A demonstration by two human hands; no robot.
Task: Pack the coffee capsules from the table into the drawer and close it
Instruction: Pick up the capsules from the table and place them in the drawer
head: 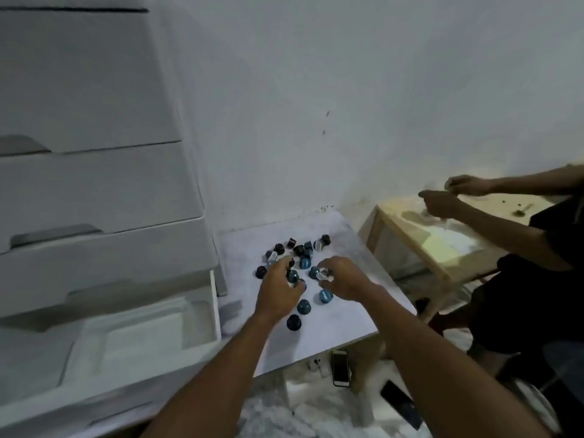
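Beside the work area: another person, a second table, clutter below

A seated person in dark clothes works at a pale wooden table on the right; a phone lies on the floor below; white wall behind.

A small white table set against the wall carries a loose scatter of coffee capsules, blue, black and white, some upright, some tipped, clustered toward its middle and far side.
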